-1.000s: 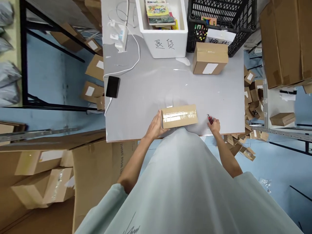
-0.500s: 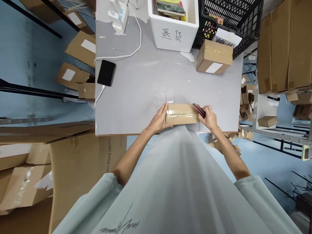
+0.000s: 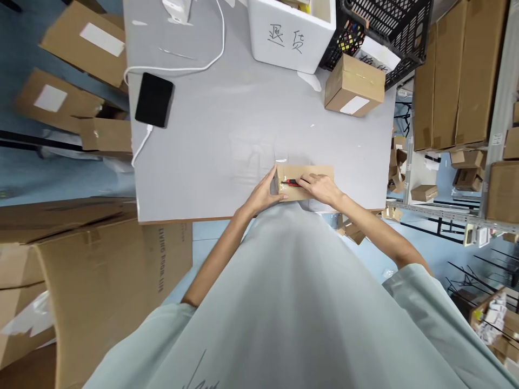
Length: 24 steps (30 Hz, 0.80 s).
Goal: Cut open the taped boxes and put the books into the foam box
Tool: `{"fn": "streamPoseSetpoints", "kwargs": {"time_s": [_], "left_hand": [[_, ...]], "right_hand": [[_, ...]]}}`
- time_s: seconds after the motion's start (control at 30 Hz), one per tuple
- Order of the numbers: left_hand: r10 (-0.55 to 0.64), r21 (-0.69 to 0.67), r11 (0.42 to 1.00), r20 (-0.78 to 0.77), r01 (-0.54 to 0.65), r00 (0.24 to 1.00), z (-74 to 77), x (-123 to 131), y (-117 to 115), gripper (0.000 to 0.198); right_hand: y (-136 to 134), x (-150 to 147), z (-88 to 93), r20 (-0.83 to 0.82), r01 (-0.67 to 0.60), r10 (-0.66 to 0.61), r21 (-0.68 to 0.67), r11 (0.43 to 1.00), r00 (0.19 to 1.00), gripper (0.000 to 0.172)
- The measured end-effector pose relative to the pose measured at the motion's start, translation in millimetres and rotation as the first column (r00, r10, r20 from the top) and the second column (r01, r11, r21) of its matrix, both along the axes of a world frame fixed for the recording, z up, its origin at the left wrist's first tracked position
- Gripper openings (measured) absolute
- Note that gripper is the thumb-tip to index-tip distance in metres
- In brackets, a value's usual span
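Observation:
A small brown cardboard box (image 3: 292,171) with clear tape along its top lies at the near edge of the table. My left hand (image 3: 263,194) grips its left end, thumb at the near corner and fingers at the far one. In my right hand (image 3: 321,189) is a red and black utility knife (image 3: 290,182), which points left over the taped top near the box's left end. Whether the blade touches the tape I cannot tell. My right fingers hide the rear of the knife and part of the box.
On the grey table (image 3: 211,146) are a black device (image 3: 154,100) with a white cable, a white bin (image 3: 290,46), a black crate (image 3: 409,32) and a second cardboard box (image 3: 355,85). A large open carton (image 3: 117,270) stands left; shelves with boxes stand right.
My right hand has carried the knife leftward along the box top, from its right end to near the left end. My left hand keeps its hold. The camera view has shifted.

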<state>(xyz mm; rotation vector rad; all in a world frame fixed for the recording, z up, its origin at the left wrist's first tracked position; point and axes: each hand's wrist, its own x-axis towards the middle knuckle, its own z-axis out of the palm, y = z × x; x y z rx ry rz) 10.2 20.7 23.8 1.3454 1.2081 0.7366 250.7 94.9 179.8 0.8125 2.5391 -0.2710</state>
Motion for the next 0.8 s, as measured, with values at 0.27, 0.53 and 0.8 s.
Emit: {"fn": "streamPoseSetpoints", "kwargs": {"time_s": [0.27,0.53,0.8], "left_hand": [[-0.027,0.048,0.998,-0.01,0.027,1.0,0.7,1,-1,0.125],[-0.067,0.023,0.997,-0.072,0.069,0.995,4.5,-3,-1,0.116],[-0.068,-0.003,0.998,-0.084,0.068,0.994,13.6,-5,3,0.114]], "right_hand": [[-3,-7,11.7,0.019,-0.068,0.068,0.036,0.997,0.998,0.039],[-12,-26,19.3,0.014,-0.143,0.143,0.069,0.987,0.99,0.036],[-10,-35,20.3,0.031,-0.163,0.161,0.077,0.984,0.986,0.036]]}}
